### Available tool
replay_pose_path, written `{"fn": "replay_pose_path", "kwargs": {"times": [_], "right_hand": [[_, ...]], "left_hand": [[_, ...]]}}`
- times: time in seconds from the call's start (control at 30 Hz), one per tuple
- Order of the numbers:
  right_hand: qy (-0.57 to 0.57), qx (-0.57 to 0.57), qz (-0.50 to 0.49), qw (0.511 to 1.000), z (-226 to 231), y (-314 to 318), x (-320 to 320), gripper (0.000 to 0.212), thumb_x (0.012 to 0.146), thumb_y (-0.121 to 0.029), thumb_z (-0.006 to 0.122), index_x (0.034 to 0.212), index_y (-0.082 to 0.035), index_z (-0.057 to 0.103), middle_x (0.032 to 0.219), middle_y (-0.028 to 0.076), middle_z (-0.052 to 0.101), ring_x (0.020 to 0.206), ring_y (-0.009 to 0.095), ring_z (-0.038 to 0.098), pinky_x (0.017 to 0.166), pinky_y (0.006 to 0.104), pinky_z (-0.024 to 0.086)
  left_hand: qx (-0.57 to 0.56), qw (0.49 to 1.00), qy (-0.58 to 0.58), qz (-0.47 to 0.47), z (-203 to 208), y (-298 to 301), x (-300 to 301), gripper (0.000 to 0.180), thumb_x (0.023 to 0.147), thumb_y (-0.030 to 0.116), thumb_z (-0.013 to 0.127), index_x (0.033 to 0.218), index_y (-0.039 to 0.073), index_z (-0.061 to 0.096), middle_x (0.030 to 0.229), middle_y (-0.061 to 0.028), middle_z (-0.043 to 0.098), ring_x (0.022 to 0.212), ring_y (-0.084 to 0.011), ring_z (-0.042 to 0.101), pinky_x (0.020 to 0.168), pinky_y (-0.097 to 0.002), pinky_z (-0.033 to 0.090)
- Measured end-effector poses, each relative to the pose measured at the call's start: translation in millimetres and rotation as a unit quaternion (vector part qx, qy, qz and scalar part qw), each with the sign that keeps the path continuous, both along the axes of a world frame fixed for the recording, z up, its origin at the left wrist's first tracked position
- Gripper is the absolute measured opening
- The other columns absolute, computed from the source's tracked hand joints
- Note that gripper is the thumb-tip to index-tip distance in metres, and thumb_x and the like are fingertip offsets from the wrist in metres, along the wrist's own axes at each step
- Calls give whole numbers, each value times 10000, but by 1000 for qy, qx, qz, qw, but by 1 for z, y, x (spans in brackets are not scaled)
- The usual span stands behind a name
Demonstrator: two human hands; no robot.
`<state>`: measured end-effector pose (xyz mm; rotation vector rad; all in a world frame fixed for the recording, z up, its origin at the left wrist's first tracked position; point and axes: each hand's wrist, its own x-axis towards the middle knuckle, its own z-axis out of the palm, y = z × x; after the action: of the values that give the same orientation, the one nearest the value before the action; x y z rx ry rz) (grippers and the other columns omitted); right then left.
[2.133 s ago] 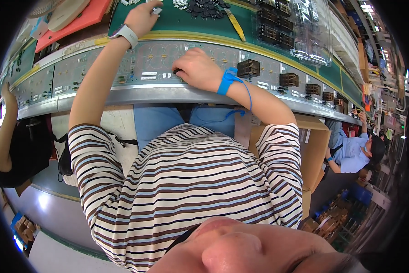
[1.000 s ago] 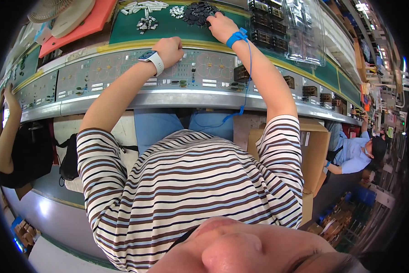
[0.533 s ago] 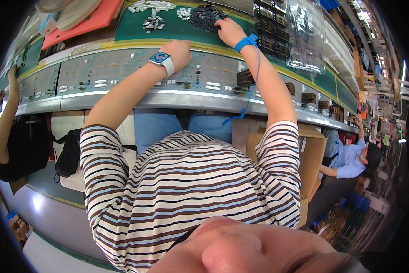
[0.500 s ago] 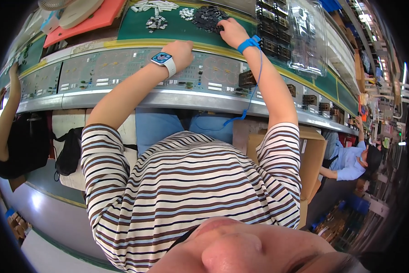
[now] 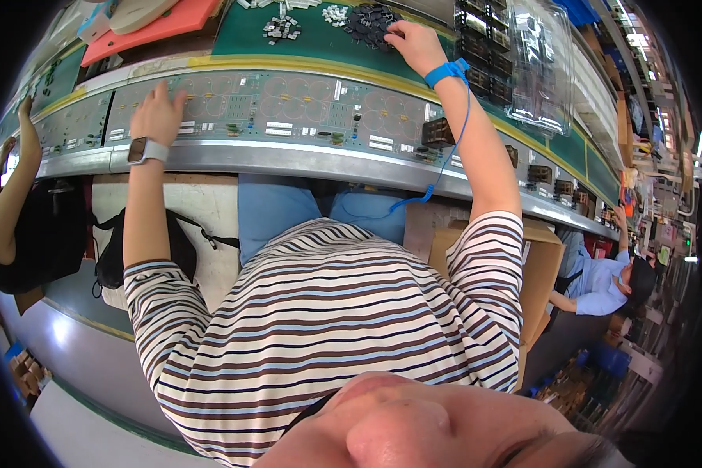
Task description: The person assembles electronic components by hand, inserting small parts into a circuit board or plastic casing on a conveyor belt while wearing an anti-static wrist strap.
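My left hand (image 5: 157,115), with a watch on its wrist, is over the left part of a long circuit board (image 5: 319,109), fingers apart and nothing seen in them. My right hand (image 5: 417,47) is at the right edge of a heap of small black parts (image 5: 360,30) on the green work surface; its fingertips are pinched together, and whatever they hold is too small to make out. A blue strap (image 5: 447,72) with a cord circles that wrist. Left of the heap lie small white pieces (image 5: 336,14) and silvery pieces (image 5: 281,30). A dark block-shaped component (image 5: 437,133) stands on the board's right end.
A metal rail (image 5: 288,160) runs along the near edge of the boards. At the right are stacked dark components (image 5: 482,54) and a clear plastic tray (image 5: 542,70). A pink-red panel (image 5: 148,35) lies far left. Co-workers sit at left (image 5: 31,234) and right (image 5: 597,273), a cardboard box (image 5: 542,273) beside me.
My left hand has swung left along the boards from the middle, its fingers now spread. My right hand has drawn slightly back toward the right side of the black heap.
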<state>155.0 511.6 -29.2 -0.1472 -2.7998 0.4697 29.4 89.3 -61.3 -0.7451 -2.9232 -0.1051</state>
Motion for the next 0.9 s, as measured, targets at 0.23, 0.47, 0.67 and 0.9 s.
{"fn": "replay_pose_path", "kwargs": {"times": [0.23,0.47,0.67,0.9], "right_hand": [[-50,-40,180,982,18,-87,38,243,773,-99,569,1014,-79,590,839,128,586,767,285,578,664,357,474],[-23,14,268,963,8,-143,80,76,716,-90,542,772,-83,593,729,62,550,717,249,541,639,371,432],[-50,59,264,961,11,-147,82,115,709,-96,612,822,-84,599,731,54,545,736,235,538,657,347,418],[-26,56,247,967,3,-146,85,103,708,-84,606,810,-94,596,712,50,528,710,236,530,655,343,409]], "left_hand": [[10,992,-108,59,1,-10,3,563,858,516,354,1279,143,374,1079,-230,555,922,-397,561,762,-467,457],[-2,994,-102,49,7,-2,10,616,843,545,367,1304,136,340,1150,-230,514,1001,-380,533,811,-445,451],[-11,997,-66,31,-3,-10,9,636,842,545,372,1306,112,337,1157,-233,504,1063,-363,500,833,-435,447],[-20,997,-76,23,0,-6,9,638,839,546,378,1307,114,340,1170,-233,498,1070,-363,498,843,-432,445]]}}
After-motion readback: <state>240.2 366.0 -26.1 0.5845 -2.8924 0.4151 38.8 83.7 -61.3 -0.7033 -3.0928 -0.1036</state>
